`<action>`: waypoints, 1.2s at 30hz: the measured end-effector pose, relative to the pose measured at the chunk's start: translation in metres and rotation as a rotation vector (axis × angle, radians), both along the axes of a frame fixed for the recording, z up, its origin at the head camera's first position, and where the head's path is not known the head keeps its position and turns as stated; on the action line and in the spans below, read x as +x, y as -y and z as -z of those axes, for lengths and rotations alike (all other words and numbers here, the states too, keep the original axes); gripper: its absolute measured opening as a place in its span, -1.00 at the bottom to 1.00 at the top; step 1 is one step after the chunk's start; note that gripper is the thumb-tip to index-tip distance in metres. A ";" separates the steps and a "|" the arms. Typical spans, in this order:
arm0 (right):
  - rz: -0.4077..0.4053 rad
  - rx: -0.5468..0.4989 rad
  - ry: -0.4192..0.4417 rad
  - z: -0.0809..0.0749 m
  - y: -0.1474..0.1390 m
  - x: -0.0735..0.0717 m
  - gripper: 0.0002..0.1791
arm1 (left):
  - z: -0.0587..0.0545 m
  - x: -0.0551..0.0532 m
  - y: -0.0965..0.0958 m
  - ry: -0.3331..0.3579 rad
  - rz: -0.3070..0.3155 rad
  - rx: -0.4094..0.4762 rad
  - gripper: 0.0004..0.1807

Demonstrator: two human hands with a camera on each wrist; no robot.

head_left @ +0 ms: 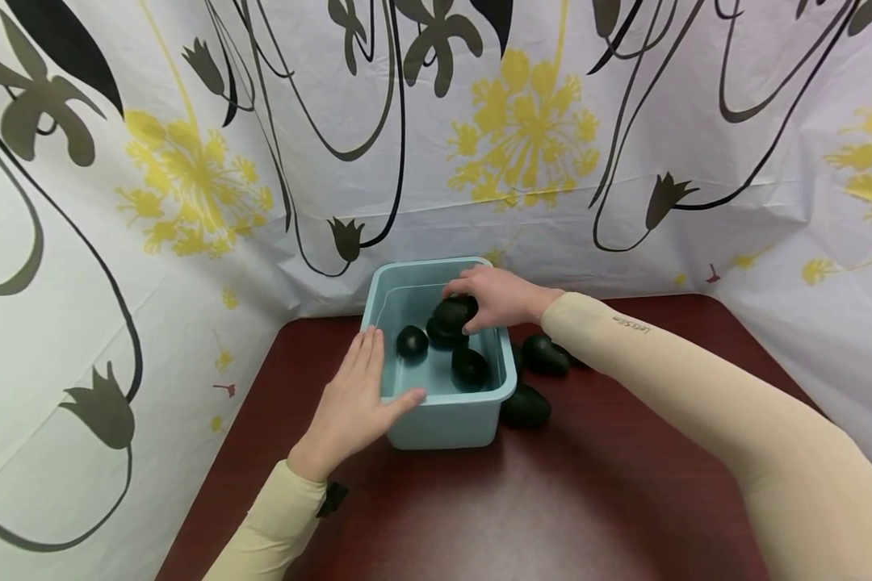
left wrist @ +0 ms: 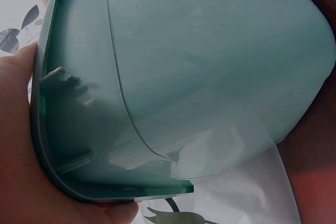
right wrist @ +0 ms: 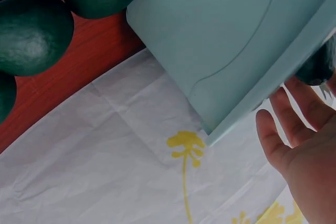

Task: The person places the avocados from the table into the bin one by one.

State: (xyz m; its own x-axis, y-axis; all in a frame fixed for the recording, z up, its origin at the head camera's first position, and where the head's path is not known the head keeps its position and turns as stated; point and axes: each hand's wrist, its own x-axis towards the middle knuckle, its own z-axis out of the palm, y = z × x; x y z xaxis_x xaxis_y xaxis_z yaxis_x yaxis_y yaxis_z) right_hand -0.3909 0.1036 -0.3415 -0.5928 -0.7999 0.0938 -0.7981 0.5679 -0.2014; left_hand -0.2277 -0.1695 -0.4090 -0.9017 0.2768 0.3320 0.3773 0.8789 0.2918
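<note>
My right hand (head_left: 505, 297) reaches over the far right rim of a light blue plastic bin (head_left: 443, 424) and holds a dark green avocado (head_left: 452, 315) inside it. Thumb and fingers curl about the fruit; the right wrist view shows only part of it beyond the rim. Beneath it lies another avocado (head_left: 442, 336), partly hidden. Two more, a left avocado (head_left: 412, 343) and a front avocado (head_left: 470, 368), lie on the bin's floor. My left hand (head_left: 356, 407) rests on the bin's left front corner, fingers straight along the left rim, thumb over the front rim.
Several avocados (right wrist: 32, 34) lie on the dark red table (head_left: 596, 476) against the bin's right side; one avocado (head_left: 526, 406) is nearest the front. A white patterned cloth (head_left: 436, 202) hangs behind and at both sides. Something small and dark (head_left: 333, 499) shows by the left wrist.
</note>
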 end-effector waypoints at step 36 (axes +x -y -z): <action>0.013 -0.031 -0.046 -0.009 -0.008 0.004 -0.49 | 0.000 -0.001 0.000 -0.005 -0.001 0.001 0.24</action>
